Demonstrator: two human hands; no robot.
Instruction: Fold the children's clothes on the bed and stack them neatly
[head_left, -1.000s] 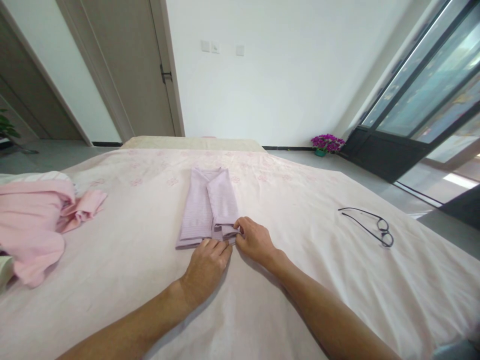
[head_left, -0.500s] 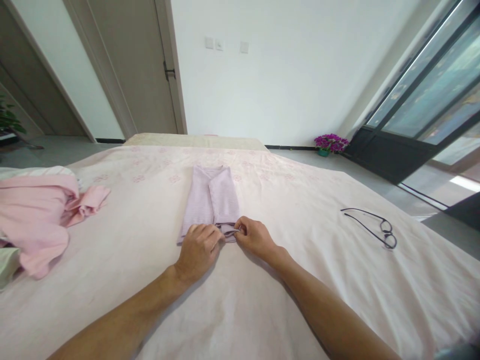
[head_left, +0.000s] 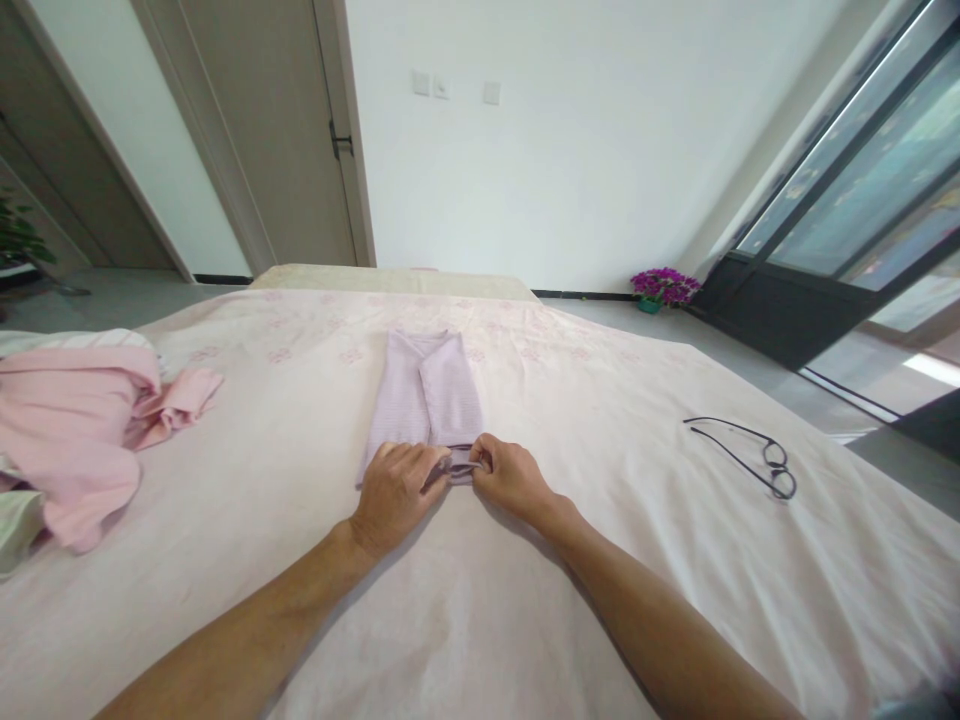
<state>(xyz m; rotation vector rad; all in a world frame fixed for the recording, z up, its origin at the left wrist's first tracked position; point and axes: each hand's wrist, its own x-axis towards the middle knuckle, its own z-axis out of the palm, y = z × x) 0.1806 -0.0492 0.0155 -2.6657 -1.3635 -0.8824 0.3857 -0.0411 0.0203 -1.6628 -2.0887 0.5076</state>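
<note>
A light purple garment (head_left: 450, 385), folded into a narrow upright strip with its V-shaped neckline at the far end, lies flat in the middle of the bed. At its near edge my left hand (head_left: 397, 492) has its fingers closed on the lower left part of the cloth. My right hand (head_left: 511, 478) pinches the layered near edge at the lower right corner. Between the two hands a bit of the edge is lifted, showing dark gaps between the layers. My left fingertips are partly hidden by the hand itself.
Pale pink bedding (head_left: 480, 620) spreads under everything. A crumpled pile of pink clothes (head_left: 82, 420) lies at the left. Black-framed eyeglasses (head_left: 776, 465) rest unfolded on the right. Beyond the bed are a purple-flowered pot plant (head_left: 664, 287), a white wall and a door (head_left: 262, 120).
My left fingers have shifted slightly and now grip the near edge of the garment more visibly, with the edge raised a little. The right hand stays nearly in place.
</note>
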